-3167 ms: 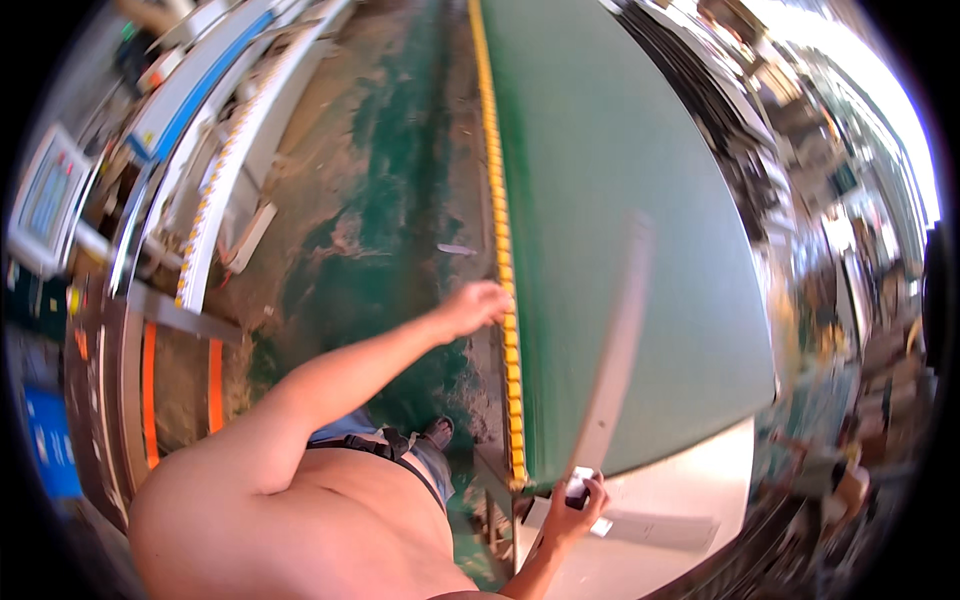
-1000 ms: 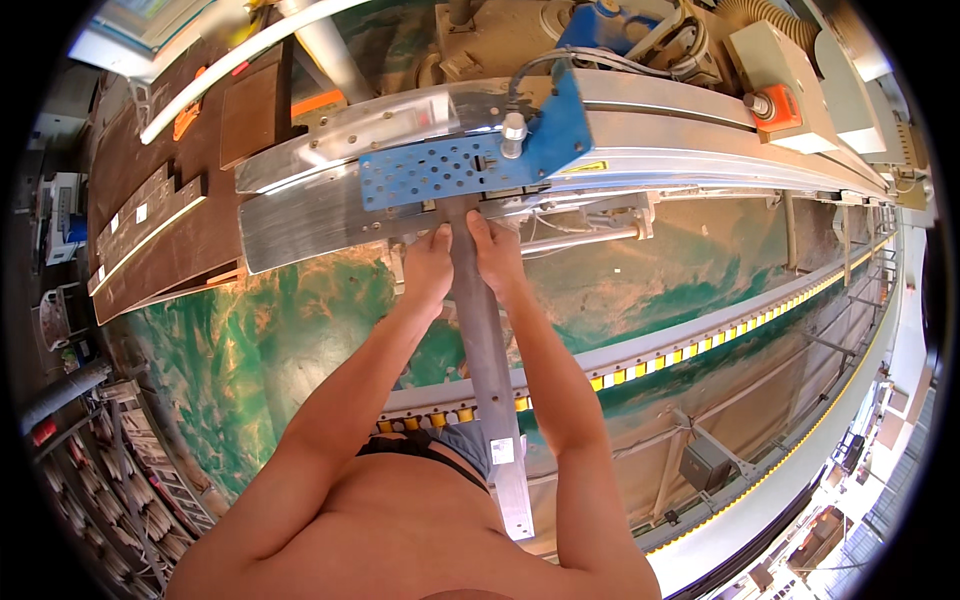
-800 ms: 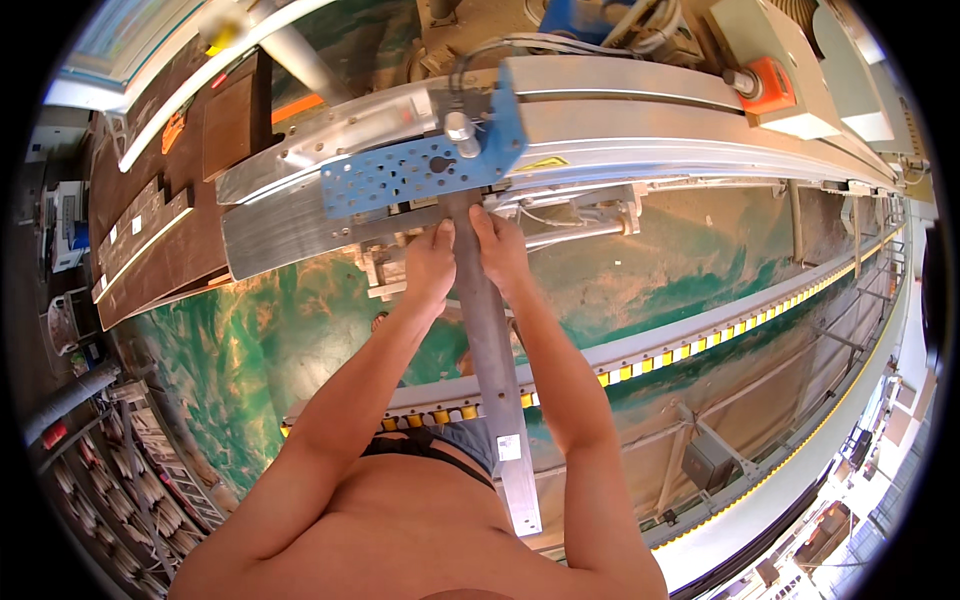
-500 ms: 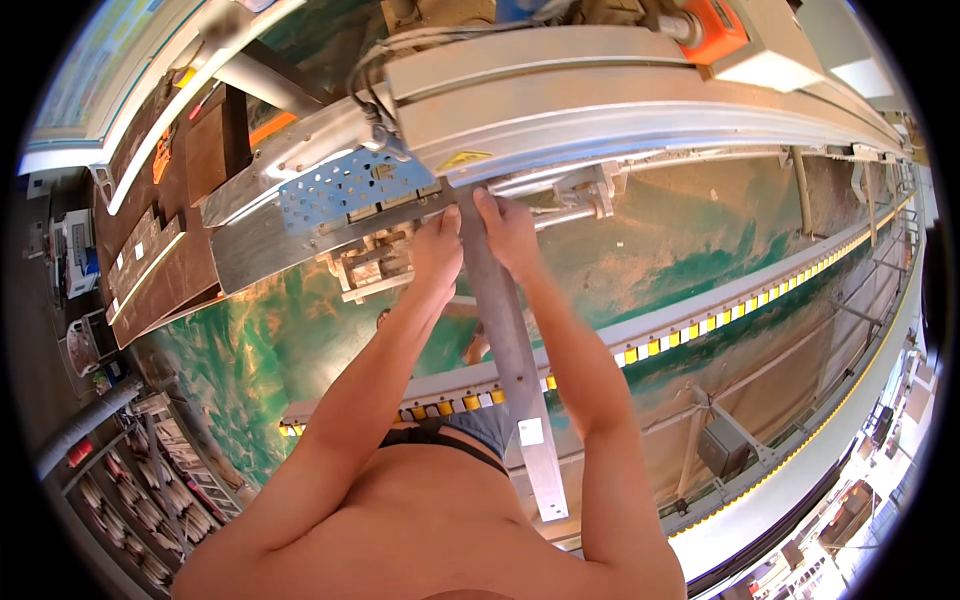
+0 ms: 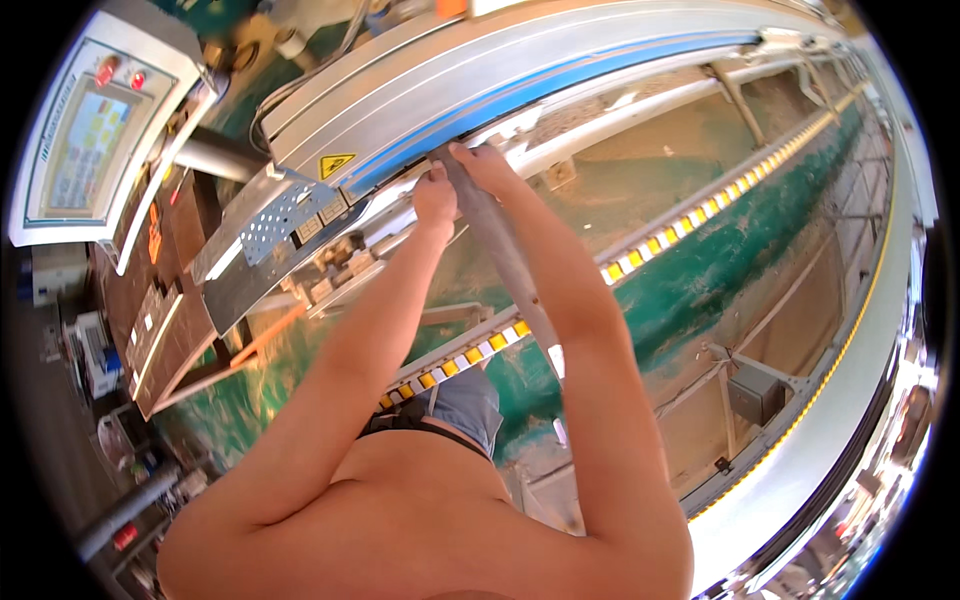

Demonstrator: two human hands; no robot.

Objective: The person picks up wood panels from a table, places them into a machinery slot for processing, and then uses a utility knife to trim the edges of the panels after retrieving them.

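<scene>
A long grey metal strip (image 5: 490, 230) runs from the edge of a large machine back toward my body. My left hand (image 5: 436, 198) is closed on its left edge near the far end. On the other edge, close to the same end, my right hand (image 5: 488, 170) grips it. The far end of the strip meets the blue lower edge of the machine beam (image 5: 560, 90). My right forearm covers the strip's near end, where part of a white label (image 5: 556, 355) shows. Left of my hands lies a perforated metal plate (image 5: 280, 225).
A control panel with a screen (image 5: 90, 150) stands at the far left, above a brown table (image 5: 165, 330). A rail with yellow and white blocks (image 5: 680, 225) crosses in front of my waist. A grey box (image 5: 757, 392) is mounted at the right, over a green floor (image 5: 690, 285).
My view has swung, bringing the control panel in at the left. The strip and both hands are now farther right along the machine, away from the perforated plate.
</scene>
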